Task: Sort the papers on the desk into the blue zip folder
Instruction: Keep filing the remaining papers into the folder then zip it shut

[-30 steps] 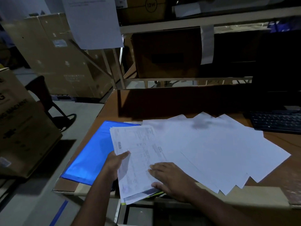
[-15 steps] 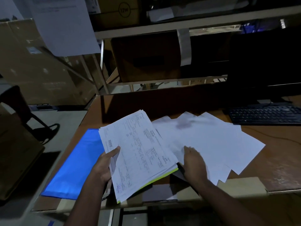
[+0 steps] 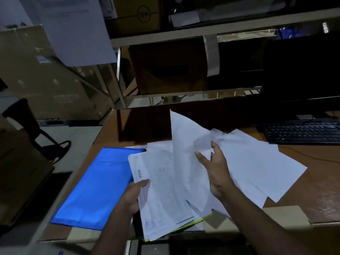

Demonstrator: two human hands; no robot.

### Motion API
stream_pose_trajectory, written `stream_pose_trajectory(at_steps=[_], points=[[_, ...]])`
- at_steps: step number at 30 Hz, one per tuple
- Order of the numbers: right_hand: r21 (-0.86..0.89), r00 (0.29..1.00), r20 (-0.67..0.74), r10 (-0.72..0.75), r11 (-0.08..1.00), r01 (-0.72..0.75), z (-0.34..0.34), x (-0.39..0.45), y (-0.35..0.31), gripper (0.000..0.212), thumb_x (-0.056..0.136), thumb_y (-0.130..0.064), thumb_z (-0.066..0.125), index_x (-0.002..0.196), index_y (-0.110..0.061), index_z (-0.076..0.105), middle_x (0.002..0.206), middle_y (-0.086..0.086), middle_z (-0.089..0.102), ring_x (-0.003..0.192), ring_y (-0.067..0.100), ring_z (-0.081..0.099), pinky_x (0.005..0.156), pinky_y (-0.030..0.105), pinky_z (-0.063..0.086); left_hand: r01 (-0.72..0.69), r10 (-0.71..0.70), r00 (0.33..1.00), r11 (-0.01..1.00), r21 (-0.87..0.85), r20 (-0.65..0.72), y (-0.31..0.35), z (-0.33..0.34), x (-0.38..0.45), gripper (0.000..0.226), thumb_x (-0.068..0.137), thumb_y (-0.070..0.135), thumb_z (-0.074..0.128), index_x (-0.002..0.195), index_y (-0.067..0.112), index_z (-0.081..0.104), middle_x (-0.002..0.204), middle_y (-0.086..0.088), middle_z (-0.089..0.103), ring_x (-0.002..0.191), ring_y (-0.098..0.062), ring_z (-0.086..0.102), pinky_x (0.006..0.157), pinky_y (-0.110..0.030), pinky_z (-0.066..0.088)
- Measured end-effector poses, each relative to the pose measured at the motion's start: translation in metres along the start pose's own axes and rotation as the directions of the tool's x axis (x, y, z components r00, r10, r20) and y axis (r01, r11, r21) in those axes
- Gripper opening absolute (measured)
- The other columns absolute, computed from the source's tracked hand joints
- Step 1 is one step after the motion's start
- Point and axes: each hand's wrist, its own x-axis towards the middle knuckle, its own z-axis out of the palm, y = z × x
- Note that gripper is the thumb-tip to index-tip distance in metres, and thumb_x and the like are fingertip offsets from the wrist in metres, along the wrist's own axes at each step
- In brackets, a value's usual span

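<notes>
Mid-gathering: several printed white paper sheets (image 3: 161,196) gripped by left hand (image 3: 132,196) just right of flat blue zip folder (image 3: 92,186), one sheet (image 3: 185,148) pinched up by right hand (image 3: 216,170); next, probably laying it onto the held stack.

I see two bare forearms, entering at 6 o'clock | left hand (image 3: 132,195) bare, no glove/ring/watch that I can make out | right hand (image 3: 217,173) bare, same | no sleeve in shot on either arm | dim light, finer detail unreadable
</notes>
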Motion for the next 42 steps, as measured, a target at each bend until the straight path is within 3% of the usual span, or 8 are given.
stream_pose_trajectory(at_steps=[3,13,16,20,25,30,36,42], points=[[0.167,0.982,-0.07,0.176,0.972,-0.162,-0.001,0.004,0.021,0.054,0.09,-0.01,0.071,0.139,-0.016,0.05,0.123,0.008,0.068,0.106,0.027,0.069,0.083,0.041,0.058,0.01,-0.012,1.0,0.995,-0.099,-0.02,-0.002,0.001,-0.002,0.021,0.104,0.006,0.057,0.121,0.006,0.069,0.103,-0.016,0.08,0.092,-0.034,0.075,0.072,-0.044,0.063],[-0.316,0.938,-0.133,0.32,0.883,-0.346,-0.008,-0.016,0.069,0.116,0.071,-0.021,0.09,0.156,-0.034,0.013,0.149,0.0,0.035,0.133,0.028,0.045,0.093,0.045,0.055,-0.02,0.018,0.999,0.997,-0.076,-0.027,0.001,0.009,-0.01,0.033,0.101,0.043,0.062,0.122,0.019,0.072,0.116,-0.01,0.077,0.11,-0.034,0.071,0.096,-0.049,0.058],[-0.418,0.951,-0.114,0.289,0.854,-0.309,-0.01,-0.014,0.069,0.096,0.081,-0.015,0.082,0.153,-0.033,0.021,0.145,0.002,0.044,0.123,0.026,0.052,0.095,0.043,0.054,-0.028,0.03,0.999,0.997,-0.075,0.019,0.001,0.014,-0.014,0.022,0.099,0.016,0.069,0.12,0.012,0.071,0.115,-0.011,0.076,0.1,-0.027,0.073,0.066,-0.035,0.065],[-0.607,0.942,-0.027,0.333,0.744,-0.28,-0.014,-0.015,0.07,0.067,0.085,-0.005,0.073,0.139,-0.026,0.039,0.115,0.004,0.059,0.082,0.012,0.061,0.051,0.019,0.048,-0.072,0.076,0.997,0.992,-0.1,0.033,-0.004,0.016,-0.009,0.029,0.096,-0.001,0.068,0.125,0.005,0.069,0.125,-0.016,0.073,0.103,-0.028,0.072,0.067,-0.036,0.064],[-0.82,0.978,-0.116,0.175,0.539,-0.194,-0.023,-0.006,0.059,0.054,0.068,-0.021,0.085,0.113,-0.023,0.056,0.113,0.002,0.054,0.103,0.019,0.06,0.08,0.036,0.056,-0.307,0.306,0.952,0.95,0.057,0.011,0.016,0.008,-0.012,0.028,0.095,0.006,0.071,0.12,0.02,0.069,0.117,-0.001,0.077,0.099,-0.02,0.076,0.079,-0.034,0.06],[-0.641,0.992,0.04,0.12,0.764,-0.067,-0.014,0.021,0.014,0.087,0.073,-0.042,0.086,0.143,-0.018,0.04,0.132,-0.008,0.046,0.126,0.011,0.047,0.101,0.033,0.045,-0.459,0.443,0.881,0.885,0.076,0.166,0.056,0.009,-0.03,0.039,0.09,0.0,0.067,0.127,0.011,0.07,0.123,-0.01,0.076,0.114,-0.033,0.071,0.095,-0.045,0.056],[-0.332,0.972,0.201,0.122,0.942,-0.049,0.004,0.037,-0.031,0.025,0.093,-0.028,0.068,0.116,-0.02,0.062,0.116,0.0,0.073,0.101,0.015,0.071,0.086,0.036,0.059,-0.584,0.534,0.791,0.805,0.108,0.298,0.074,0.035,-0.05,0.06,0.071,0.026,0.079,0.128,0.011,0.068,0.124,-0.008,0.076,0.117,-0.03,0.071,0.092,-0.037,0.059],[-0.381,0.981,0.179,-0.071,0.914,0.135,0.006,0.036,-0.053,0.034,0.096,-0.033,0.062,0.125,-0.024,0.047,0.115,-0.011,0.062,0.102,0.007,0.064,0.074,0.024,0.056,-0.669,0.653,0.731,0.743,0.017,0.199,0.097,0.057,-0.063,0.049,0.085,0.026,0.079,0.129,0.009,0.066,0.125,-0.009,0.075,0.116,-0.026,0.072,0.096,-0.041,0.06]])
